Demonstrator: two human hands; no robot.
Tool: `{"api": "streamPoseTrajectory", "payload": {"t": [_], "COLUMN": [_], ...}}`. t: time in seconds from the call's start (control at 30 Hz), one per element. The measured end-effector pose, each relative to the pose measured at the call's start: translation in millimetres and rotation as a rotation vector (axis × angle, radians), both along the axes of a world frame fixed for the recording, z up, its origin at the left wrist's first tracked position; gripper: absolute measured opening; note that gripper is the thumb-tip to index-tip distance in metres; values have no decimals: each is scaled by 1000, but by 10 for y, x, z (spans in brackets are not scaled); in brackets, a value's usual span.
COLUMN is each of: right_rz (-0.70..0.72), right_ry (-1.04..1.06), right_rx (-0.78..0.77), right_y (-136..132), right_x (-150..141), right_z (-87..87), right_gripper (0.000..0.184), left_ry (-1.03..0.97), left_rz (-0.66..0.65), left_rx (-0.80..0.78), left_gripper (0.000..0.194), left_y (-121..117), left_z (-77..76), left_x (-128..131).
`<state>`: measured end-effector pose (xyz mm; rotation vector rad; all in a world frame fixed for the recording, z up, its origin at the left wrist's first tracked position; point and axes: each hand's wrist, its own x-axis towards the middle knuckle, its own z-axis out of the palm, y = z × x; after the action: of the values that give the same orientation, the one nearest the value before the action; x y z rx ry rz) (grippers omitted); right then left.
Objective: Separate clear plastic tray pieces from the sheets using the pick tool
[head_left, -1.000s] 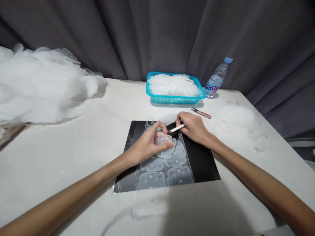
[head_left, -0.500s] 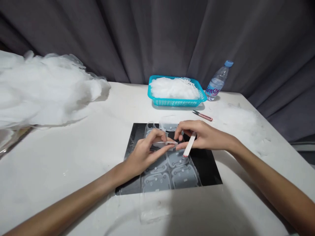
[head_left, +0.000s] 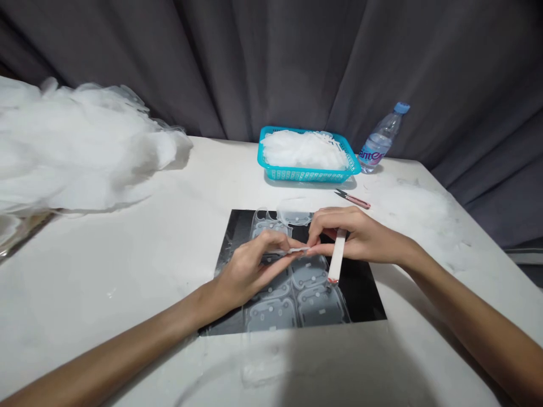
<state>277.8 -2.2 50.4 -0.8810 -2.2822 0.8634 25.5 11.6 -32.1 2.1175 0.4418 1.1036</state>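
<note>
- Lying on the white table [head_left: 169, 226], a black rectangular mat [head_left: 365, 294] under a translucent sheet of rounded panels [head_left: 320, 305].
- Clear plastic bottle [head_left: 380, 141], blue-capped; label partly legible, "ante".
- Left hand [head_left: 252, 263], pinching; right hand [head_left: 360, 234], curled, gripping a flat white red-tipped stick [head_left: 337, 257], fingertips at the piece.
- Thin whitish piece [head_left: 298, 249], edge-on, between both hands, above the mat.
</note>
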Motion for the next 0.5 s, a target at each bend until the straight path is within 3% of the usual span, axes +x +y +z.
{"api": "streamPoseTrajectory", "payload": {"t": [0.13, 0.23, 0.37, 0.43, 0.5], "right_rz": [-24, -186, -529, -768, -903], "right_ry": [-43, -119, -146, -210, -331], "right_rx": [0, -47, -107, -94, -105], "right_y": [14, 74, 160, 195, 234], "right_x": [45, 305, 1050, 1524, 1992], "right_z": [74, 227, 412, 409, 332], "right_gripper": [17, 20, 33, 33, 31], "left_ry": [46, 232, 509, 602, 657], "left_rz": [44, 86, 67, 34, 12], "left_rx": [34, 42, 34, 73, 116], "left_gripper": [29, 33, 36, 41, 46], "left_y": [20, 116, 311, 386, 425], "left_z": [24, 146, 314, 333, 316], "left_x": [1, -61, -273, -397, -496]}}
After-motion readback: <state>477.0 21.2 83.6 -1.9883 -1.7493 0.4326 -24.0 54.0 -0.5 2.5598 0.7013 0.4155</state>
